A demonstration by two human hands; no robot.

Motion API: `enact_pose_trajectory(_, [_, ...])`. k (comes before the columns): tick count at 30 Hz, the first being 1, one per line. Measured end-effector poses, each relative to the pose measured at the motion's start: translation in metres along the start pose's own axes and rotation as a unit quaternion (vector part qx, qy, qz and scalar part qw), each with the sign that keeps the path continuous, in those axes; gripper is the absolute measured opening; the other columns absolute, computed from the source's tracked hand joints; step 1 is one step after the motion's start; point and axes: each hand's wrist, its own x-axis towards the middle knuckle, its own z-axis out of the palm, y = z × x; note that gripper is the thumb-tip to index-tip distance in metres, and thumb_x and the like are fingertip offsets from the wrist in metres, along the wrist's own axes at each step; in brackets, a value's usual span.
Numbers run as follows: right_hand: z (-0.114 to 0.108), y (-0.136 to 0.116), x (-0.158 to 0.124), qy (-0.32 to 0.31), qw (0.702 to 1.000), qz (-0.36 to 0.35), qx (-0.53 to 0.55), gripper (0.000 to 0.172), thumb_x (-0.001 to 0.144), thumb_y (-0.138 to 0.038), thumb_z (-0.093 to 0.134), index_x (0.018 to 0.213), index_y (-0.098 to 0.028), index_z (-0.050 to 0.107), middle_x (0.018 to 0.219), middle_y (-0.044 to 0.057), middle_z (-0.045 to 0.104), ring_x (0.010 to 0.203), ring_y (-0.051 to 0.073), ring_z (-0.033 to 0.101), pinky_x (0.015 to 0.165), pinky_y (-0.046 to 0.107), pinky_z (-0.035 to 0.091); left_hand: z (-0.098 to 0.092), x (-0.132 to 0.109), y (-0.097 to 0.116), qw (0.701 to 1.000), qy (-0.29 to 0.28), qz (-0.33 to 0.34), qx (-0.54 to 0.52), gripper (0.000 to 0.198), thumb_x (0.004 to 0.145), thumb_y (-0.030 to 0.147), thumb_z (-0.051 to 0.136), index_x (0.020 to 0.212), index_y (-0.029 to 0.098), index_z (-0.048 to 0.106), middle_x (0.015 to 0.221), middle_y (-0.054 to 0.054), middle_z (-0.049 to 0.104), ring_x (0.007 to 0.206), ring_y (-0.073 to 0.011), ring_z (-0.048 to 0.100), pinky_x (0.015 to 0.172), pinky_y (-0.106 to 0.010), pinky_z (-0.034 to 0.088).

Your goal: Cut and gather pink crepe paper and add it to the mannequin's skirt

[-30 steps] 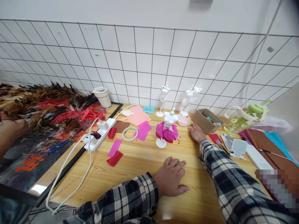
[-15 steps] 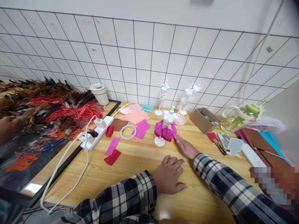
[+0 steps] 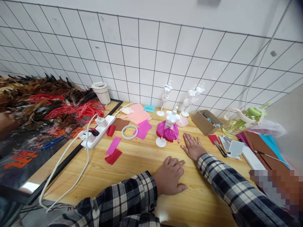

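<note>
**Resting Hands Before a Pink-Skirted Mannequin**

Resting palm-down on the wooden table [image 3: 132,164], the left hand [image 3: 170,176] is seen with fingers loosely spread and nothing held. The right hand [image 3: 193,147] is likewise laid flat and open on the wood, fingers splayed and pointed toward the wall, with nothing grasped.

The small mannequin [image 3: 168,128] (a white torso dressed in a magenta skirt) is placed just beyond both hands. It is found just to the left of the right hand's fingertips, near but apart from them, and farther off from the left hand, which lies nearer the table's front edge. No contact with either hand is shown.

The mannequin is stood upright on its round white base, so its long axis is held vertical, with the neck knob pointed up. Its chest appears turned toward the viewer, though this cannot be told with certainty.

Behind it, two bare white mannequins [image 3: 165,97] are stood by the tiled wall. A cardboard box [image 3: 204,122] is set to the right, and scraps of pink paper [image 3: 143,130] and a white tape ring [image 3: 129,131] are scattered to the left, beside a power strip [image 3: 98,134].
</note>
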Motion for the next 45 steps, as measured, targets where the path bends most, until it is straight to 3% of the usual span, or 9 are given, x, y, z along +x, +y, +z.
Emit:
enact_pose_trajectory(6, [-0.009, -0.024, 0.01, 0.027, 1.0, -0.005, -0.001, 0.076, 0.095, -0.056, 0.015, 0.153, -0.006, 0.017, 0.16, 0.011, 0.009, 0.148, 0.025, 0.004, 0.117, 0.052, -0.004, 0.002, 0.001, 0.002, 1.0, -0.002, -0.003, 0.006, 0.061, 0.087, 0.064, 0.041, 0.119, 0.015, 0.057, 0.147, -0.01, 0.043, 0.127, -0.0305, 0.039, 0.109, -0.049, 0.023])
enact_pose_trajectory(13, [-0.026, -0.059, 0.026, 0.029, 0.999, -0.031, 0.023, 0.066, 0.097, -0.048, 0.017, 0.148, -0.009, 0.034, 0.158, 0.016, 0.019, 0.148, 0.028, 0.006, 0.115, 0.056, -0.004, 0.0, 0.001, 0.002, 1.0, -0.002, -0.001, 0.003, 0.062, 0.087, 0.065, 0.04, 0.117, 0.014, 0.059, 0.144, -0.011, 0.047, 0.125, -0.03, 0.041, 0.109, -0.048, 0.024])
enact_pose_trajectory(17, [-0.03, -0.035, 0.035, 0.013, 0.995, -0.071, 0.068, 0.075, 0.091, -0.059, 0.034, 0.15, -0.014, 0.029, 0.158, 0.018, 0.019, 0.144, 0.033, 0.021, 0.11, 0.056, 0.021, -0.002, -0.001, 0.001, 1.0, -0.009, 0.001, 0.003, 0.061, 0.087, 0.064, 0.04, 0.118, 0.015, 0.059, 0.146, -0.01, 0.045, 0.126, -0.0294, 0.04, 0.108, -0.048, 0.024])
enact_pose_trajectory(20, [-0.031, -0.01, 0.045, 0.042, 0.98, -0.145, 0.126, 0.086, 0.078, -0.061, 0.058, 0.15, -0.021, 0.031, 0.154, 0.016, 0.031, 0.134, 0.035, 0.037, 0.105, 0.05, 0.032, -0.003, -0.002, 0.001, 1.0, -0.012, 0.002, 0.003, 0.061, 0.087, 0.064, 0.041, 0.118, 0.015, 0.059, 0.146, -0.008, 0.045, 0.126, -0.0284, 0.04, 0.109, -0.047, 0.025])
enact_pose_trajectory(24, [-0.025, 0.001, 0.055, 0.061, 0.939, -0.233, 0.245, 0.051, 0.081, -0.046, 0.06, 0.126, -0.022, 0.062, 0.135, 0.01, 0.055, 0.12, 0.028, 0.052, 0.102, 0.042, 0.039, -0.003, -0.001, 0.001, 1.0, -0.012, -0.002, 0.004, 0.061, 0.087, 0.064, 0.041, 0.119, 0.015, 0.059, 0.147, -0.008, 0.044, 0.127, -0.029, 0.039, 0.109, -0.048, 0.025])
enact_pose_trajectory(29, [-0.017, -0.015, 0.055, 0.1, 0.929, -0.182, 0.305, 0.024, 0.084, -0.033, 0.056, 0.091, -0.021, 0.075, 0.115, 0.007, 0.066, 0.107, 0.022, 0.06, 0.093, 0.033, 0.046, -0.002, -0.001, 0.001, 1.0, -0.01, 0.001, -0.001, 0.061, 0.088, 0.064, 0.039, 0.118, 0.015, 0.059, 0.147, -0.009, 0.044, 0.126, -0.0294, 0.04, 0.109, -0.048, 0.025])
enact_pose_trajectory(35, [-0.023, -0.03, 0.049, 0.121, 0.957, -0.081, 0.249, 0.027, 0.086, -0.021, 0.049, 0.095, -0.021, 0.074, 0.1, 0.005, 0.072, 0.094, 0.019, 0.064, 0.085, 0.028, 0.047, -0.002, 0.0, 0.0, 1.0, -0.015, -0.002, -0.002, 0.06, 0.088, 0.063, 0.04, 0.119, 0.016, 0.058, 0.147, -0.01, 0.044, 0.128, -0.0297, 0.039, 0.109, -0.049, 0.024])
enact_pose_trajectory(41, [-0.024, -0.048, 0.038, 0.126, 0.972, -0.008, 0.2, 0.029, 0.087, -0.021, 0.046, 0.093, -0.016, 0.075, 0.094, 0.014, 0.073, 0.088, 0.025, 0.066, 0.075, 0.03, 0.045, -0.002, 0.0, 0.001, 1.0, -0.011, -0.002, -0.001, 0.06, 0.088, 0.064, 0.041, 0.117, 0.014, 0.058, 0.145, -0.01, 0.046, 0.126, -0.0293, 0.041, 0.109, -0.047, 0.025])
enact_pose_trajectory(45, [-0.045, -0.036, 0.033, 0.114, 0.974, 0.002, 0.196, 0.024, 0.084, -0.023, 0.052, 0.084, -0.019, 0.076, 0.087, 0.01, 0.075, 0.082, 0.023, 0.067, 0.071, 0.029, 0.045, -0.003, -0.001, 0.001, 1.0, -0.018, -0.003, 0.002, 0.061, 0.088, 0.064, 0.039, 0.12, 0.015, 0.057, 0.146, -0.01, 0.045, 0.128, -0.0287, 0.039, 0.11, -0.047, 0.024])
